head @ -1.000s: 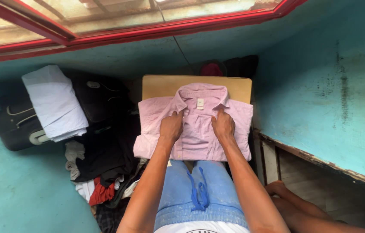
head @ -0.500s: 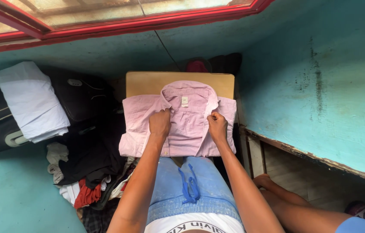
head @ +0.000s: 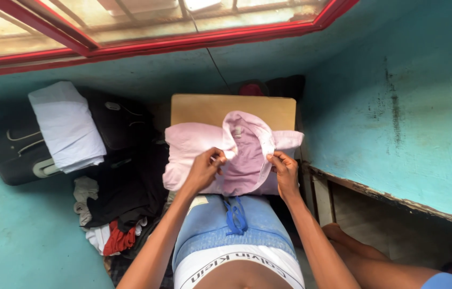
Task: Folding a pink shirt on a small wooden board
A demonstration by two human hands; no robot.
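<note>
Both bare forearms reach forward from six o'clock, angling in toward each other. The left hand (head: 205, 168) sits at about ten o'clock of the right hand (head: 286, 170), fingers curled and pinched shut. The right hand's fingers are likewise pinched closed, wrist slightly bent.

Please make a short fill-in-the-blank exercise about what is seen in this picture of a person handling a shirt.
1. Both hands, the left hand and the right hand, hold a shirt of ____ colour.
2. The shirt lies over a ____ board.
3. The folded white cloth rests on a ____ suitcase.
4. The window frame is ____.

Missing words: pink; wooden; black; red
</note>
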